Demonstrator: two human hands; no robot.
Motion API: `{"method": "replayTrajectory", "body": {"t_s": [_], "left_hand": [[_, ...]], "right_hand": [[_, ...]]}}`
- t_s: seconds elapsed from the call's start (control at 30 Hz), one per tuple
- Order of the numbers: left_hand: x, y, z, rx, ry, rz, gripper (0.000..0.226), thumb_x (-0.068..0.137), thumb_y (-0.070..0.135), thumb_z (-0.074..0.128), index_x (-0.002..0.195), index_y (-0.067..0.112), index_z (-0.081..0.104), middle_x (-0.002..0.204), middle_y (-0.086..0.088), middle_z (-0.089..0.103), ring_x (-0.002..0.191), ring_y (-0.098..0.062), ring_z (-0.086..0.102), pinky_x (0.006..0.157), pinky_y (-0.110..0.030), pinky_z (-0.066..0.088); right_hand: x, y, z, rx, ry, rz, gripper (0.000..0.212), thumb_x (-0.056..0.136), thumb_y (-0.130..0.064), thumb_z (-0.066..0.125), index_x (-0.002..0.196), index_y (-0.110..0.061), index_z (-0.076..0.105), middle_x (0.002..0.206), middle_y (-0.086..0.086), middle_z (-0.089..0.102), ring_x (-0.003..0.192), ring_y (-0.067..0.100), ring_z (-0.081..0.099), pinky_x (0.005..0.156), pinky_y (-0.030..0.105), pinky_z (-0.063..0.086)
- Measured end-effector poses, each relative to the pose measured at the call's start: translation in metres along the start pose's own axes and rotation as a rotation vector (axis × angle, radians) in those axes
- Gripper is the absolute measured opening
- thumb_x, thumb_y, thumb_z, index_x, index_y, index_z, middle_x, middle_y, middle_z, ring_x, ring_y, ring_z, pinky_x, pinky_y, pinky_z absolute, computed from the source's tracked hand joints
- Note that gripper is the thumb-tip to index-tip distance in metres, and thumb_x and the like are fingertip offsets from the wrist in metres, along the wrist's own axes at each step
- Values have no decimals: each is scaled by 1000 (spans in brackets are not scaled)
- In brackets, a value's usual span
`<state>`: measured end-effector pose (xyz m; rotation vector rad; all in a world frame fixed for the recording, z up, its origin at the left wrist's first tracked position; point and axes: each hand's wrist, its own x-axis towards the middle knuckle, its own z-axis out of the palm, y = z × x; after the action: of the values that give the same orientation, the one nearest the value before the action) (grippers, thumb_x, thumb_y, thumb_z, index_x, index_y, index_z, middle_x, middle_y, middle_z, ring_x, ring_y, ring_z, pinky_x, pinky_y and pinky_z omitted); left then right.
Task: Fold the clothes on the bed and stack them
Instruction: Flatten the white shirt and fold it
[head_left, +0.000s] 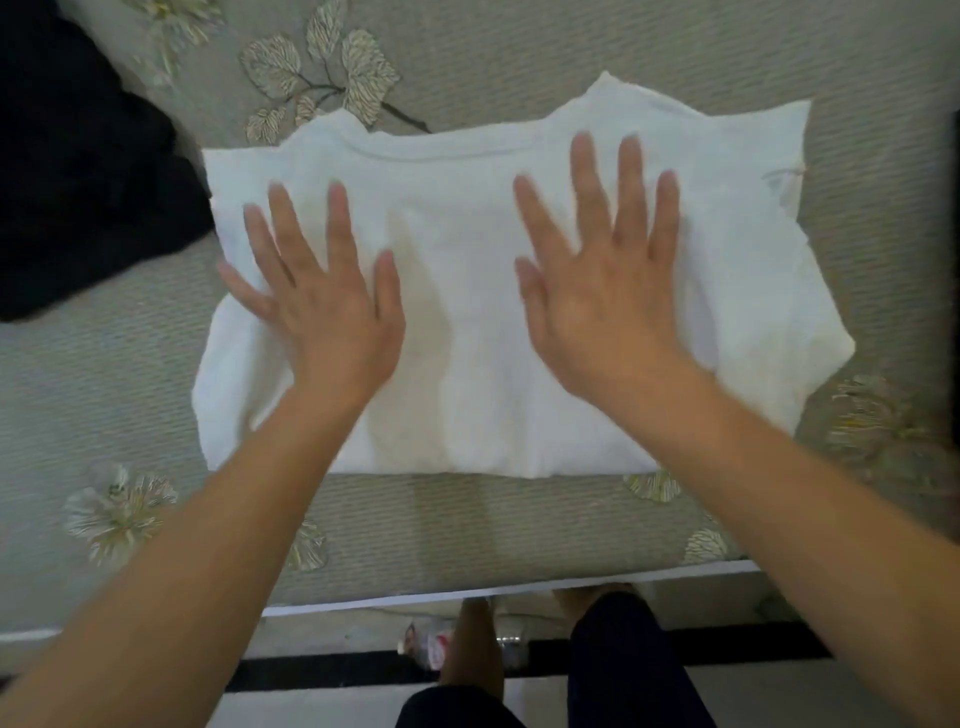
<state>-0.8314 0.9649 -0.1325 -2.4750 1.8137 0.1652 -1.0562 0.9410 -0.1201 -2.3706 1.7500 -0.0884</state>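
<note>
A white garment lies folded into a broad rectangle on the bed, its collar edge at the far side. My left hand is spread flat over its left half, fingers straight and apart. My right hand is spread the same way over its right half. Both hands look slightly blurred. Neither hand grips any cloth.
A dark garment lies bunched at the far left of the bed. The beige bedspread has a leaf and flower pattern. The bed's near edge runs below the white garment, with my legs and the floor beyond it.
</note>
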Motion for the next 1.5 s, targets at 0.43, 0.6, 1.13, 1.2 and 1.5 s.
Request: {"method": "replayTrajectory", "body": {"t_s": [0.43, 0.6, 1.13, 1.2, 1.5], "left_hand": [[-1, -34, 48, -8, -174, -43, 84, 87, 85, 16, 155, 39, -1, 165, -13, -12, 150, -38, -12, 112, -70, -8], [-34, 44, 37, -71, 27, 398, 74, 98, 66, 31, 158, 24, 18, 162, -25, 10, 149, -44, 7, 112, -70, 1], [-41, 97, 80, -8, -124, 479, 84, 87, 76, 26, 158, 34, 10, 166, -12, 2, 152, -36, -1, 112, -71, 5], [-41, 98, 81, 20, -136, 474, 85, 86, 78, 25, 158, 34, 8, 166, -12, 1, 152, -37, -1, 112, -71, 4], [-31, 98, 50, -150, -433, 481, 82, 86, 78, 20, 156, 39, 5, 165, -6, -14, 150, -29, -21, 113, -63, -15]], "right_hand": [[-10, 53, 30, 42, -202, 130, 83, 93, -72, 37, 158, -21, 25, 166, 17, 6, 153, 41, -1, 120, 62, -1], [-41, 89, -5, 161, 276, 511, 82, 88, -78, 47, 146, -21, 42, 153, 12, 39, 141, 33, 34, 116, 48, 17], [-72, 147, -3, 823, -187, 770, 40, 67, -63, 80, 83, -31, 62, 79, -29, 68, 72, -11, 63, 60, 9, 46], [-75, 154, -9, 1074, -276, 772, 48, 70, -42, 88, 111, -31, 66, 105, -21, 73, 96, -1, 69, 76, 19, 55], [-56, 109, -67, 1375, -349, 704, 24, 70, -27, 77, 94, -23, 80, 95, 4, 78, 83, 19, 76, 64, 26, 59]]}}
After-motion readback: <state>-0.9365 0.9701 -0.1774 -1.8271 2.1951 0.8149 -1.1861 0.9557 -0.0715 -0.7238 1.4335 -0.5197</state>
